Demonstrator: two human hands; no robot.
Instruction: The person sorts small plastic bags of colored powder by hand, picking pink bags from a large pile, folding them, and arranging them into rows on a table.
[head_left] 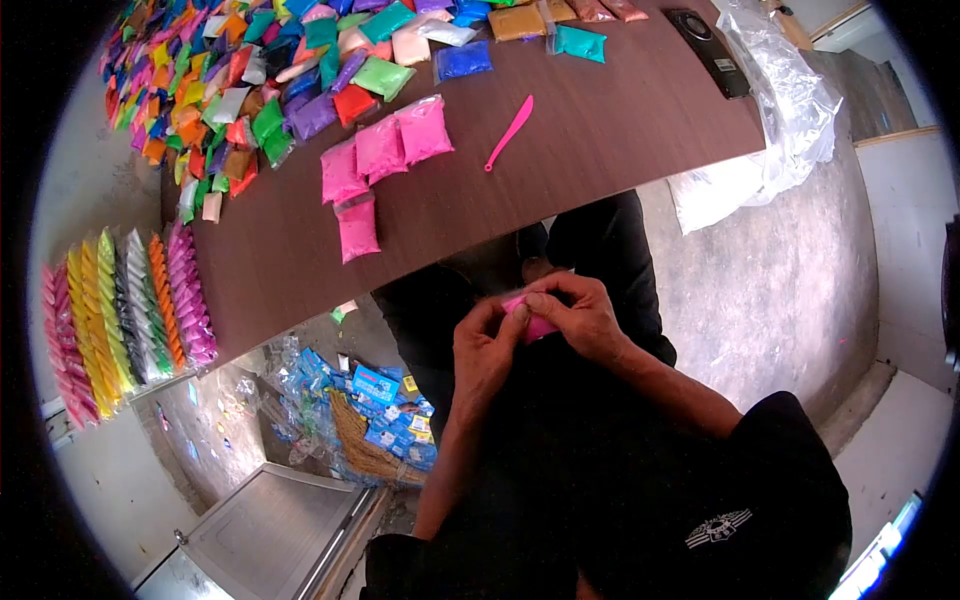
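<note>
Above my lap, my left hand and my right hand pinch a small pink packet between thumbs and fingertips. Both hands are closed on its upper edge, and the fingers hide part of it. On the brown table in front of me lie several filled pink packets in a loose cluster, one of them nearer the table edge. To their right rests a pink plastic knife.
A heap of colourful packets covers the table's far left. Twisted coloured bundles lie at the left edge. A black phone-like object and clear plastic sheeting are at the right. Below are a broom and blue wrappers.
</note>
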